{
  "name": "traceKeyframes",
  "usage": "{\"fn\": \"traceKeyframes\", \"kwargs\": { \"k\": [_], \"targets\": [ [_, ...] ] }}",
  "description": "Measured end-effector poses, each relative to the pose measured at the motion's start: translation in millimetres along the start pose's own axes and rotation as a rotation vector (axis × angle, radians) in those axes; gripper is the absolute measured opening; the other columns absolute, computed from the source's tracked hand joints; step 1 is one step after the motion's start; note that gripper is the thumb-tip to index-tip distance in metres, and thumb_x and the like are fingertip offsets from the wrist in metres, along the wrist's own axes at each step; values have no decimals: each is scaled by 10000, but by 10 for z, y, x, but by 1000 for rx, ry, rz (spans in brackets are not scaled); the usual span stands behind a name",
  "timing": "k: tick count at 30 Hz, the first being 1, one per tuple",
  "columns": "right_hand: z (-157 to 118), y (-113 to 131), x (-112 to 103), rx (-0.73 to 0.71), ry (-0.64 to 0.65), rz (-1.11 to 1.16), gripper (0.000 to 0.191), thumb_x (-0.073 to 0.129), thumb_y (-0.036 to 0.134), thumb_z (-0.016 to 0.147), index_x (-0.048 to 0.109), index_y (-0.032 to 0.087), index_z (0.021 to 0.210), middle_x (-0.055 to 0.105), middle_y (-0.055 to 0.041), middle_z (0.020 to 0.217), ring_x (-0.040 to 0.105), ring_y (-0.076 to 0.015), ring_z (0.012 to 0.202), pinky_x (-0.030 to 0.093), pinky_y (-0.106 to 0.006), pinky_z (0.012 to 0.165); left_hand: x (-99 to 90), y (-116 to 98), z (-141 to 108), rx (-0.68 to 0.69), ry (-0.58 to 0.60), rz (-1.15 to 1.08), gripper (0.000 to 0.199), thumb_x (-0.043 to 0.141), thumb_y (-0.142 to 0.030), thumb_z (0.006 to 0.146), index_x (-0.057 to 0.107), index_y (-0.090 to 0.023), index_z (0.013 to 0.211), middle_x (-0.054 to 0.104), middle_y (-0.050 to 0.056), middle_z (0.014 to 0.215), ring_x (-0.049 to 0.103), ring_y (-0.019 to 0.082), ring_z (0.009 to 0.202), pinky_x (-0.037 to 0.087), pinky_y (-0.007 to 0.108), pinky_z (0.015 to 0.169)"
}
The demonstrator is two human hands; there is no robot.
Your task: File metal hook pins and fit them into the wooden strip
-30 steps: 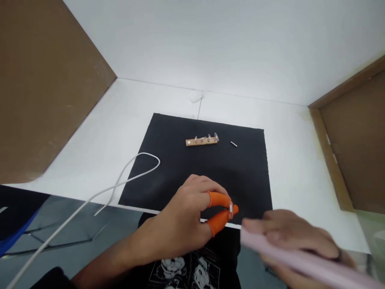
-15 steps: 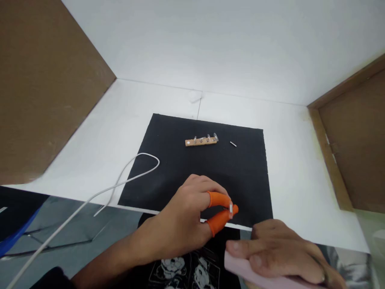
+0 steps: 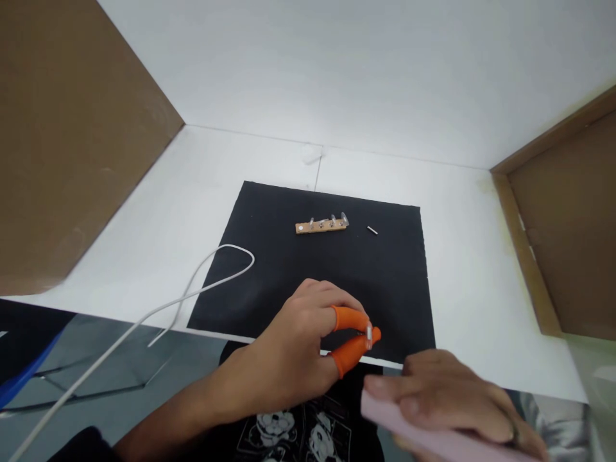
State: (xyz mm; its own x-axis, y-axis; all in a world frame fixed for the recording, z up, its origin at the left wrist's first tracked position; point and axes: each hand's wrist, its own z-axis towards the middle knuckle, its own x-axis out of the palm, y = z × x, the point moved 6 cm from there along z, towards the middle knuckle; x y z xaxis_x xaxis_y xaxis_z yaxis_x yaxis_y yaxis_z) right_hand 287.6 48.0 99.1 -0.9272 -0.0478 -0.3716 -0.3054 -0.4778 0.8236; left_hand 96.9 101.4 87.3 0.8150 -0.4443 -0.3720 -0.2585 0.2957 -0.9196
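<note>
My left hand (image 3: pixel 305 346) is over the near edge of the black mat (image 3: pixel 274 269), with orange finger cots on its thumb and some of its fingers. Pinched between the orange tips is a small clear piece (image 3: pixel 369 335) with a whitish strip along it. At the lower right, my right hand (image 3: pixel 443 394) is closed on a flat pale pink object (image 3: pixel 409 427); its kind does not show. That object lies just in front of the table edge, below and to the right of the clear piece and apart from it.
A tan strip (image 3: pixel 308 228) bearing several small clear upright pieces lies on the mat. To its right is a tiny light-coloured stick (image 3: pixel 372 230). A white cable (image 3: pixel 192 294) loops over the mat's left edge. Brown panels (image 3: pixel 72 147) stand at both sides.
My right hand and the pink object have shifted slightly, and the object's tilt differs a little. My left hand keeps its pinch and has hardly moved.
</note>
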Motion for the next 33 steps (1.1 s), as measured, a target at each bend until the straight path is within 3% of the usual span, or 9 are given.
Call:
{"fn": "traceKeyframes", "kwargs": {
  "k": [6, 9, 11, 13, 15, 19, 22, 28, 33],
  "targets": [
    [-10, -186, -171, 79, -72, -66, 235, 817, 152, 878, 708, 244, 1066, 851, -42, 1058, 833, -212, 944, 689, -291, 774, 18, -7, -19, -9, 10, 3, 102, 714, -81, 966, 771, -155, 1008, 802, 24, 1039, 717, 160, 994, 499, 322, 920],
    [-31, 55, 52, -58, -76, -36, 83, 737, 323, 1001, 699, 258, 968, 836, -1, 802, 804, -176, 653, 654, -280, 629, 11, 2, -18, -14, 0, 5, 89, 729, -88, 963, 774, -158, 992, 800, 18, 1022, 717, 156, 980, 498, 322, 920],
    [-43, 114, 82, -6, -225, -44, 233, 566, 381, 1103, 675, 266, 932, 825, -5, 763, 747, -153, 525, 618, -292, 563, 10, 9, -17, -22, -2, 6, 79, 735, -98, 965, 776, -161, 989, 801, 16, 1025, 716, 156, 981, 498, 323, 924],
    [-20, 112, 59, 0, -225, -67, 184, 631, 374, 1070, 684, 267, 930, 826, -7, 766, 757, -161, 550, 636, -296, 595, 13, 3, -19, -18, -2, 5, 81, 737, -94, 962, 773, -160, 992, 801, 16, 1028, 715, 156, 980, 499, 323, 921],
    [18, 31, -23, 4, -106, -88, 70, 774, 273, 957, 708, 255, 969, 845, -23, 853, 813, -193, 704, 674, -291, 660, 21, -13, -21, -8, 5, 2, 91, 729, -84, 960, 772, -156, 997, 801, 19, 1030, 714, 157, 984, 499, 324, 917],
    [-46, -162, -284, 117, -106, -59, 298, 908, 250, 799, 752, 259, 1053, 852, -63, 1007, 838, -289, 893, 723, -377, 696, 33, -32, -15, -9, 14, -6, 95, 715, -86, 971, 773, -154, 1003, 804, 23, 1039, 716, 159, 997, 498, 325, 926],
    [-182, -158, -256, 159, -154, -11, 367, 957, 354, 750, 772, 276, 1057, 849, -71, 1016, 834, -325, 917, 735, -436, 707, 23, -35, -2, -2, -5, -5, 73, 731, -99, 969, 771, -156, 992, 807, 23, 1027, 722, 158, 981, 501, 324, 916],
    [-197, -107, -171, 139, -136, -2, 334, 929, 356, 792, 794, 312, 1095, 851, -38, 978, 837, -310, 862, 733, -426, 661, 38, -35, -7, -4, 19, -1, 98, 721, -87, 967, 765, -164, 1007, 802, 16, 1033, 719, 157, 985, 505, 324, 915],
    [21, 106, -155, -16, -16, -26, 145, 689, 309, 1026, 783, 296, 1136, 848, -4, 963, 827, -220, 717, 717, -321, 642, 34, -24, -2, -4, 4, -4, 86, 730, -96, 967, 760, -168, 1003, 808, 22, 1022, 720, 164, 972, 507, 330, 908]
  ]
}}
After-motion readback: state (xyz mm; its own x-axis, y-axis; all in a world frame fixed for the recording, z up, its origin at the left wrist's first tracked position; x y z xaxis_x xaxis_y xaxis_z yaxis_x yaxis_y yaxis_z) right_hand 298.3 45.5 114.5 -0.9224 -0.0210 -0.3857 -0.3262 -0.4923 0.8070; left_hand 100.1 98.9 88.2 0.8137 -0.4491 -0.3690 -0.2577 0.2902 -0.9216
